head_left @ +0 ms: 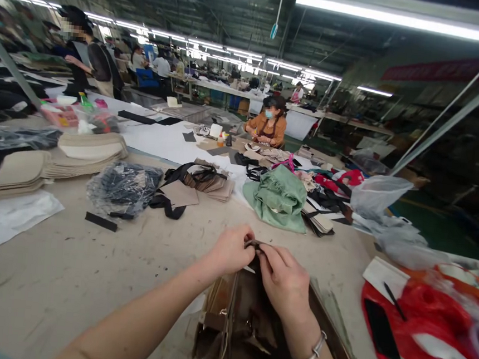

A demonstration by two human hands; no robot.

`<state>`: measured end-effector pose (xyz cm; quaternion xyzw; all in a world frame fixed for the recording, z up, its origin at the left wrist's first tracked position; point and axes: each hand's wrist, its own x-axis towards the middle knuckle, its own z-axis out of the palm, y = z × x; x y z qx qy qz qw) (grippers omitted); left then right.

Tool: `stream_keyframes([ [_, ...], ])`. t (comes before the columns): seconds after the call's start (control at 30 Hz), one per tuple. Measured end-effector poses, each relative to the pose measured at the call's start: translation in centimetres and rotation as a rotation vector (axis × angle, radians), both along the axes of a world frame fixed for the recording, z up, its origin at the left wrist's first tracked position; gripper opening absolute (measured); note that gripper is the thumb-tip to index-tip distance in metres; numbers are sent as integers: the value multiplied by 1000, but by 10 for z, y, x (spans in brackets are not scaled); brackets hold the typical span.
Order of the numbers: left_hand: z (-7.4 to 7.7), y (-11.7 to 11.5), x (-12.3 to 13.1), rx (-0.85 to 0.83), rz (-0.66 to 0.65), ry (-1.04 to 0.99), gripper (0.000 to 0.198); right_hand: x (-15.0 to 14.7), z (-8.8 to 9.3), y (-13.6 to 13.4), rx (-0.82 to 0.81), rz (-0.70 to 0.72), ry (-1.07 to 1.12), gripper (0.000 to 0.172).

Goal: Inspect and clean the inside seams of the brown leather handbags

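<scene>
My left hand [231,250] and my right hand [284,281] meet above a brown leather-like bag piece [247,325] lying on the worktable [88,278]. Both hands pinch a small dark strap or tab [255,244] at the top edge of that piece, fingers closed on it from either side. A silver bracelet [312,350] sits on my right wrist. The lower part of the brown piece is blurred and partly hidden under my right forearm.
Stacks of beige cut panels [48,163] lie at left, next to a clear bag of dark parts [123,189], black straps [180,188] and a green cloth [280,197]. Red plastic bags [420,318] crowd the right. A seated person [271,125] works across the table; others stand far left.
</scene>
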<state>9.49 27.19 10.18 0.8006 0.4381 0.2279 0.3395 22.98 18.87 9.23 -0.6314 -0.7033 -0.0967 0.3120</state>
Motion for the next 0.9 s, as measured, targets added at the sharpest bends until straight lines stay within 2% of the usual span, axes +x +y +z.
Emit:
stream_keyframes([
  [0.27, -7, -6, -2, 10, 21, -71, 19, -4, 5, 2, -97, -143, -113, 18],
  [0.43, -10, -8, 1, 35, 31, -97, 21, -9, 10, 6, -113, -229, -109, 17],
  [0.5, -10, -7, 2, 49, 33, -105, 20, -8, 9, 9, -129, -183, -72, 17],
  [0.7, -12, 0, 2, 46, 9, -126, 21, 11, 7, 15, -202, 115, 28, 21],
  [0.8, -12, 2, 3, 35, -10, -142, 22, 18, 8, 16, -234, 197, 23, 22],
  [0.9, -13, 4, 4, 42, -18, -144, 22, 20, 6, 15, -209, 208, 52, 22],
])
